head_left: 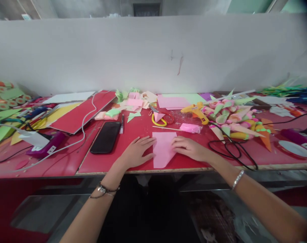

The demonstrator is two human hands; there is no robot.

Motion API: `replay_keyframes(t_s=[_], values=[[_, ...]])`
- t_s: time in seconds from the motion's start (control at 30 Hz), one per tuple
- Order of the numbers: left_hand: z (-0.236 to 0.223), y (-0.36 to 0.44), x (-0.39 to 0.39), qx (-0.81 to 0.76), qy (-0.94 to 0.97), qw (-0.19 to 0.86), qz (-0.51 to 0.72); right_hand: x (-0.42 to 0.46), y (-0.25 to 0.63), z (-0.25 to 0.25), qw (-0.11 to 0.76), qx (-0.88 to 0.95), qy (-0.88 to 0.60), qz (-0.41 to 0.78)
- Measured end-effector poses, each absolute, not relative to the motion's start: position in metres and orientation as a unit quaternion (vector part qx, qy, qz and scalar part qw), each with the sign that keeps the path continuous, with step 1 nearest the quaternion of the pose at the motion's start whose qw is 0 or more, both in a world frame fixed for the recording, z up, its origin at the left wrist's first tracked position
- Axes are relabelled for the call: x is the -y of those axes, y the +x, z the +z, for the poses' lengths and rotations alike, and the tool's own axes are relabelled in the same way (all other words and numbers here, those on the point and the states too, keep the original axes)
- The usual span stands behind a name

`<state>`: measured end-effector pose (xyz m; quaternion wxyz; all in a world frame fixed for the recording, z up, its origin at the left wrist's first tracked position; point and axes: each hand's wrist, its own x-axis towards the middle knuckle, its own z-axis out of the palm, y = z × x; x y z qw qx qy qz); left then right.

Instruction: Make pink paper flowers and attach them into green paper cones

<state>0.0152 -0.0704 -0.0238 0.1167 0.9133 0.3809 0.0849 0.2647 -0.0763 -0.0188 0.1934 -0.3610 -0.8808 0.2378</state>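
Note:
A sheet of pink paper lies on the red tabletop in front of me, its lower right corner slanting. My left hand rests flat with fingers spread, the fingertips on the sheet's left edge. At the right edge, my right hand has its fingers bent together on the paper, seemingly pinching it; the thumb is mostly hidden. Just beyond the sheet are a thin wooden stick, a bright pink packet and scissors with yellow and red handles, a small pink paper piece over them.
A black phone and a pen lie left of my hands. To the right are a yellow glue gun, a heap of paper cones, a looped black cable and a white dish. Purple power strips sit at both sides.

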Motion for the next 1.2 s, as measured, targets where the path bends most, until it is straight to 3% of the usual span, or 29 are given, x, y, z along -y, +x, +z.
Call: replay_keyframes(t_s=[0.17,0.77,1.2], values=[[-0.025,0.017,0.070,-0.380,0.912,0.122,0.099,0.059,0.244,-0.017,0.154,0.907,-0.344,0.187],[-0.028,0.023,0.072,-0.405,0.901,0.113,0.109,0.048,0.223,-0.031,0.251,0.838,-0.445,0.191],[-0.031,0.022,0.071,-0.402,0.902,0.109,0.112,0.046,0.221,-0.035,0.227,0.863,-0.433,0.132]])
